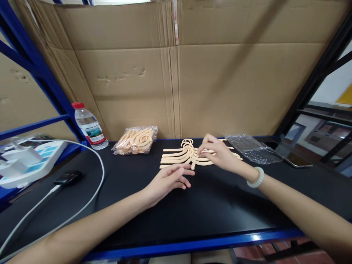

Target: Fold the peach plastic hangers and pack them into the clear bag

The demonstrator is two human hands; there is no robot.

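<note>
Several beige clothes hangers (176, 158) lie in an overlapping row on the black tabletop, hooks towards the back. Just in front of them is my left hand (167, 181), palm turned inward, fingers loosely spread and holding nothing. Its fingertips reach close to the lower end of a short beige piece (193, 165) at the middle of the row; whether they touch it I cannot tell. Over the right half of the row, my right hand (217, 152) has its fingers curled together in a pinch. What lies between those fingertips is hidden. A pale coiled band (255, 178) circles my right wrist.
Left of the hangers is a clear bag of beige hangers (136, 140), then a water bottle (92, 128). A crumpled plastic bag (251, 146) and a phone (294, 158) lie right. A white cable (103, 172), black adapter (68, 177) and power strip (41, 161) occupy the left. Cardboard (233, 84) stands behind.
</note>
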